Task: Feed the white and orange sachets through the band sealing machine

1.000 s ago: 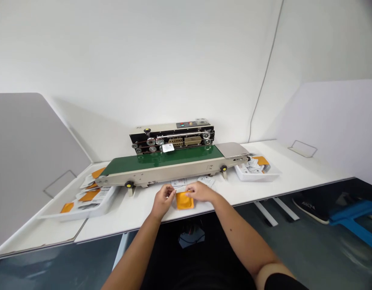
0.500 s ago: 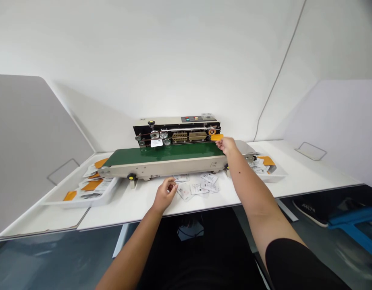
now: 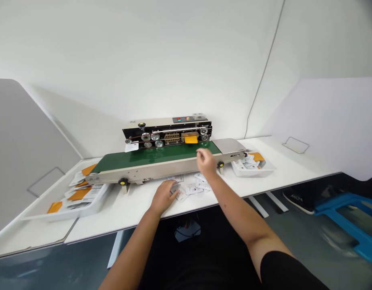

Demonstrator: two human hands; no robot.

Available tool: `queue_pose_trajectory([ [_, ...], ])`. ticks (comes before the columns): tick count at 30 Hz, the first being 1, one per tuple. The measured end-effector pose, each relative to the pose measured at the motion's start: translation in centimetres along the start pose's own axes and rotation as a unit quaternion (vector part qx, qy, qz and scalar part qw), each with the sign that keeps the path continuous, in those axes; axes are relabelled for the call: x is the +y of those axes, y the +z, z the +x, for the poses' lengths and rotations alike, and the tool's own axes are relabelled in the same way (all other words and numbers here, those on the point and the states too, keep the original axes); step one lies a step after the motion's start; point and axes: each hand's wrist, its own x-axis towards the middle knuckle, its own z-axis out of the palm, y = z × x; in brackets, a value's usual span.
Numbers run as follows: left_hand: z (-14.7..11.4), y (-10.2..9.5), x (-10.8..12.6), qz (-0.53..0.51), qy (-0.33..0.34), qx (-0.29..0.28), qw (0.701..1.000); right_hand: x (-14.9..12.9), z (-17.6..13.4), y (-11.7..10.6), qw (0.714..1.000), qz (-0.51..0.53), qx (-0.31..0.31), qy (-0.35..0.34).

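An orange packet hangs from the band sealer, above its green conveyor belt. Farther left, a white packet is caught at the machine's left end. My right hand is over the front edge of the belt, its fingers curled in with nothing visible in them. Low over the table, my left hand has thumb and fingers apart at the left side of several loose white printed packets. Its fingertips overlap the nearest packet; whether they touch it I cannot tell.
A white tray of orange and white packets stands at the left end of the conveyor. Another white tray with similar packets is at the right end. Partitions flank the white table. A blue stool stands on the floor at right.
My right hand has let go of the orange packet and come down and left. Both packets have travelled left along the sealer. My left hand has opened over the loose packets. The view has shifted slightly.
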Motion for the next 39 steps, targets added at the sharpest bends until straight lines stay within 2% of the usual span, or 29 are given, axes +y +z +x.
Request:
queue_pose_trajectory([
  [3, 0.5, 0.8, 0.0, 0.033, 0.001, -0.059, 0.998, -0.5, -6.6, 2.2, 0.980, -0.058, -0.185, -0.036],
  [4, 0.5, 1.0, 0.0, 0.047, -0.013, -0.071, 0.996, -0.3, -8.2, 2.9, 0.969, -0.090, -0.229, -0.030],
  [6, 0.5, 1.3, -0.3, 0.069, -0.036, -0.087, 0.993, 0.2, -10.2, 3.8, 0.950, -0.154, -0.272, -0.022],
  [10, 0.5, 1.4, -0.8, 0.077, -0.029, -0.083, 0.993, 1.1, -10.7, 4.2, 0.932, -0.216, -0.287, -0.050],
  [13, 0.6, 1.5, -1.1, 0.097, -0.052, -0.063, 0.992, 1.1, -10.4, 4.0, 0.924, -0.229, -0.296, -0.074],
  [18, 0.8, 1.7, -1.4, 0.109, -0.071, -0.086, 0.988, 0.8, -10.5, 3.8, 0.920, -0.235, -0.295, -0.102],
  [23, 0.8, 1.8, -1.7, 0.102, -0.090, -0.049, 0.990, 0.8, -10.5, 3.8, 0.908, -0.230, -0.324, -0.134],
  [28, 0.6, 2.0, -2.0, 0.102, -0.098, -0.061, 0.988, 0.9, -10.7, 3.9, 0.913, -0.227, -0.316, -0.122],
  [33, 0.4, 1.4, -1.9, 0.090, -0.105, -0.011, 0.990, 1.0, -10.8, 4.1, 0.917, -0.232, -0.306, -0.110],
  [39, 0.5, 1.3, -2.5, 0.019, -0.092, -0.045, 0.995, 1.1, -10.8, 4.3, 0.915, -0.236, -0.313, -0.098],
])
